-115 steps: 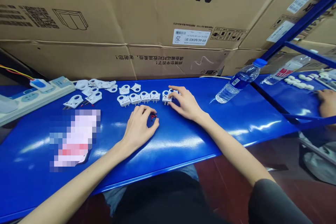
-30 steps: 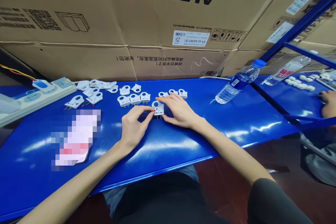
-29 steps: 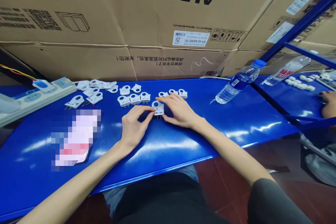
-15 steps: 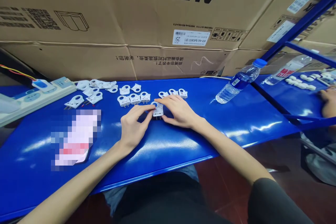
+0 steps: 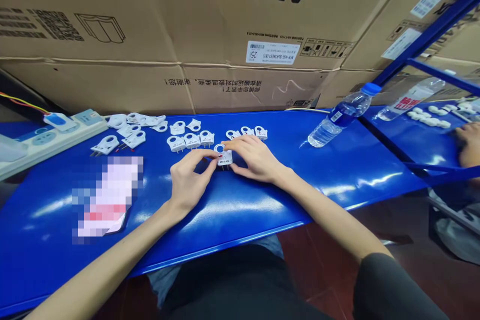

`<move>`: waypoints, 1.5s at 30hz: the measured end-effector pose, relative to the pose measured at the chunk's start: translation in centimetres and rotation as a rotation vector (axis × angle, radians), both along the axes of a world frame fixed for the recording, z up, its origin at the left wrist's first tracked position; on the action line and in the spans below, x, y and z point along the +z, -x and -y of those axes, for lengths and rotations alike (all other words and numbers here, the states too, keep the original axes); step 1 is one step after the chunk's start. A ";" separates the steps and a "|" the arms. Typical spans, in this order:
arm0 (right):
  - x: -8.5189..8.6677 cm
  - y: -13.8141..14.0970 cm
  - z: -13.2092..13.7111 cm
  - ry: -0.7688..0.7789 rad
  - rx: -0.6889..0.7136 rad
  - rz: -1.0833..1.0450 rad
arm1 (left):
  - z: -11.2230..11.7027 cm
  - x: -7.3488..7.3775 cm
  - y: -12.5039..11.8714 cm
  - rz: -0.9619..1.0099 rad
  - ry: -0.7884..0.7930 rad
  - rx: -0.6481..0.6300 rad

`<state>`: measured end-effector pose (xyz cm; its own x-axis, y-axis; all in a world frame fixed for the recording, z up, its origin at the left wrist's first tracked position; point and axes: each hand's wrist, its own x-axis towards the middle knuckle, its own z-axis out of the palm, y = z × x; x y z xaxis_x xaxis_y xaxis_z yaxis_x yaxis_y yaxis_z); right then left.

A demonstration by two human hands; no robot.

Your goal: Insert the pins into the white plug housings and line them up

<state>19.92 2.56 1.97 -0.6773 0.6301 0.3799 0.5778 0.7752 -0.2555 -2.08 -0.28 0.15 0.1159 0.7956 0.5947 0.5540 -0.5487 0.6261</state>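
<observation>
A white plug (image 5: pixel 225 157) with a round finger hole and metal prongs stands out in front of me, its prongs toward me. My left hand (image 5: pixel 192 176) is closed, its thumb and index finger pinching the plug's left side. Beside those fingertips a small red spot shows on the plug's face; what it is I cannot make out. From the right, my right hand (image 5: pixel 255 157) grips the same plug, fingers over its top right and thumb low on its side. Just behind lie three similar white plugs (image 5: pixel 261 133), partly covered by my right hand.
More white plugs (image 5: pixel 192 140) and loose ring-shaped shells (image 5: pixel 150 121) lie at left. A power strip (image 5: pixel 48 137), a blurred-out phone (image 5: pixel 108 195) and a tilted-looking water bottle (image 5: pixel 339 115) are on the blue table. Cardboard (image 5: pixel 210 85) walls the back; another person's hand (image 5: pixel 468 142) is far right.
My left fingertips have shifted slightly on the plug, and more of the red spot shows. Both hands still hold the plug in nearly the same place.
</observation>
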 end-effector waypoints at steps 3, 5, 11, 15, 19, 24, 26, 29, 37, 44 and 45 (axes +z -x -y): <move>-0.1 0.0 -0.1 -0.025 -0.001 0.038 | 0.0 -0.1 0.0 -0.012 -0.021 -0.001; -0.1 0.0 -0.1 -0.037 0.000 0.059 | 0.0 -0.1 0.0 -0.025 -0.023 -0.005; -0.2 0.2 0.0 -0.025 0.000 0.045 | 0.1 0.1 -0.1 -0.001 -0.034 0.002; -0.2 0.3 0.2 -0.032 0.005 0.018 | 0.1 0.3 -0.1 0.043 -0.047 0.042; -0.4 0.4 0.3 -0.047 -0.002 0.014 | 0.0 0.3 0.1 0.006 -0.037 0.017; -0.6 0.3 0.1 -0.058 -0.026 -0.016 | -0.1 0.1 0.0 -0.031 -0.045 0.018; -0.7 0.3 0.0 -0.040 -0.047 -0.035 | -0.1 0.0 0.0 -0.054 -0.045 0.009; -0.9 0.2 -0.2 -0.025 -0.088 -0.064 | -0.2 -0.4 0.0 -0.078 -0.018 0.007; -2.6 0.6 -1.3 -0.002 -0.216 -0.016 | 0.0 -1.6 0.2 -0.363 0.115 0.043; -2.6 0.8 -1.4 0.008 -0.221 -0.021 | 0.2 -1.4 -0.1 -0.376 0.118 0.016; -2.5 0.7 -1.3 0.013 -0.219 -0.005 | 0.2 -1.4 -0.1 -0.387 0.124 0.017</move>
<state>19.18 3.88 -0.55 -0.5219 0.7666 0.3741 0.7306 0.6281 -0.2678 -2.01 -0.46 -1.21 0.2984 0.8622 0.4093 0.7702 -0.4708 0.4303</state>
